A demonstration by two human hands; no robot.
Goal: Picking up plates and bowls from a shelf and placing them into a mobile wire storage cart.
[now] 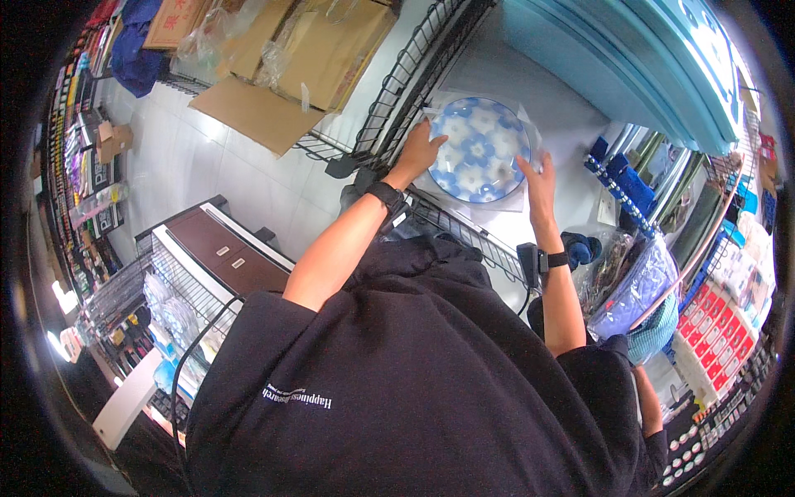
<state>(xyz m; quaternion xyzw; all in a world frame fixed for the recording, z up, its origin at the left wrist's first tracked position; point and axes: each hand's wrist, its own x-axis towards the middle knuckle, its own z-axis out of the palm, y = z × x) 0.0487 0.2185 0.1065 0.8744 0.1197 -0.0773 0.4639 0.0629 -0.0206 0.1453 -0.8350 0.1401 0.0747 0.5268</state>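
Note:
A round plate (478, 149) with a blue and white flower pattern lies in front of me, with clear plastic film (531, 127) around and under it. My left hand (422, 152) is at its left rim, the thumb over the face. At the lower right rim, my right hand (539, 186) has its thumb on the edge and its fingers on the outer side, by the film. Both hands grip the plate from opposite sides. The undersides of the fingers are hidden. Beneath the plate is a pale surface (553, 93) edged by black wire mesh.
Cardboard boxes (335, 56) and a loose flap stand at upper left, beyond a black wire rack (404, 74). Light blue panels (621, 62) rise at upper right. Plastic-wrapped goods (640, 286) are on the right. Another person's arm (649, 401) shows at lower right.

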